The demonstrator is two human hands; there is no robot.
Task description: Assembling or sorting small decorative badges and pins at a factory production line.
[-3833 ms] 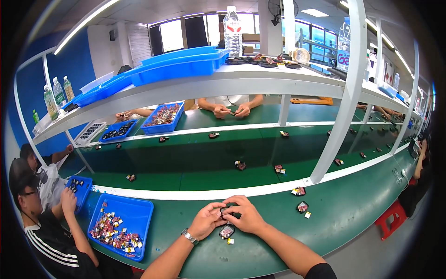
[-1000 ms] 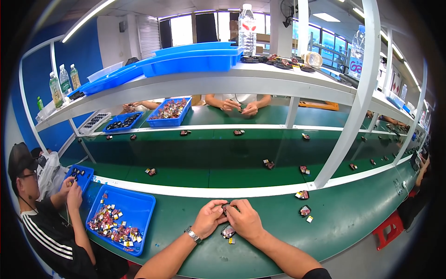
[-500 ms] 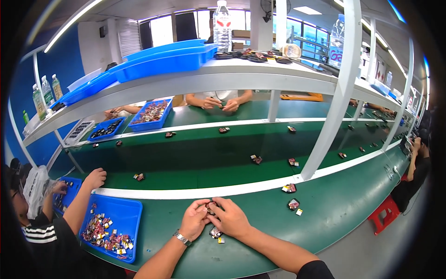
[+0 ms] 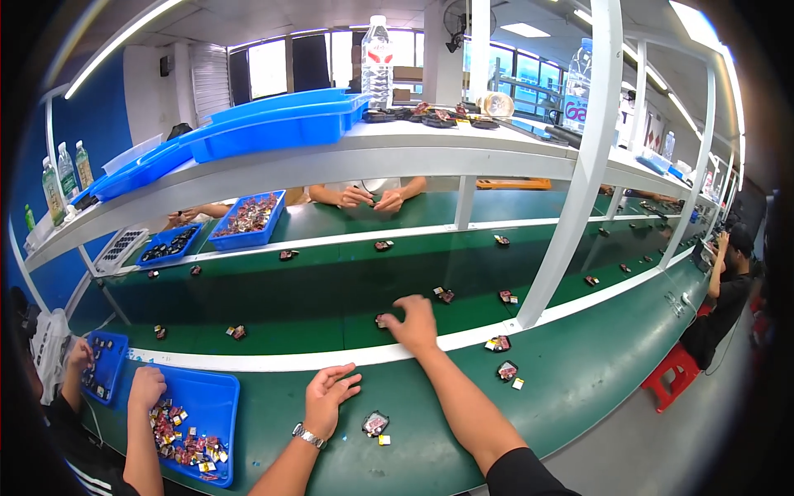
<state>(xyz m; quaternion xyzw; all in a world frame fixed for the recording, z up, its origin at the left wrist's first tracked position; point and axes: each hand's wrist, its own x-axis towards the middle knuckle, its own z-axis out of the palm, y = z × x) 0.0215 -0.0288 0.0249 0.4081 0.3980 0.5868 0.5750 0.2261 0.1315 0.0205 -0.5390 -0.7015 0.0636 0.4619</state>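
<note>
Nearest on the green table [image 4: 579,388], a small dark part with a pink face [image 4: 375,424] lies flat, with a tiny pale piece [image 4: 384,440] just beside it on the near side. Just left of them the left hand [image 4: 328,399] rests above the table, palm turned up, a wristwatch [image 4: 308,436] on the wrist; its grip is apart, fingers loosely curled and holding nothing. To the far left, a blue tray [image 4: 217,413] holds a heap of small mixed parts, and a neighbour's hand [image 4: 147,387] reaches into it from the near left edge.

A little farther, right of centre, two more small parts [image 4: 506,370] lie on the table near a white post [image 4: 571,174].

Farther on, past a white strip [image 4: 248,360], the right hand [image 4: 413,321] stretches out over the darker green belt [image 4: 331,289]. Its fingers point down onto a small dark part [image 4: 382,321] at the near edge of the belt; the grip is spread rather than closed, and whether the fingertips actually pinch the part I cannot tell. More parts [image 4: 441,293] sit scattered along the belt beyond.

At the far side another person's hands [image 4: 372,198] work under a white shelf [image 4: 413,153], near a blue tray of parts [image 4: 248,217]. On the shelf stand blue bins [image 4: 281,120] and a water bottle [image 4: 377,58].
</note>
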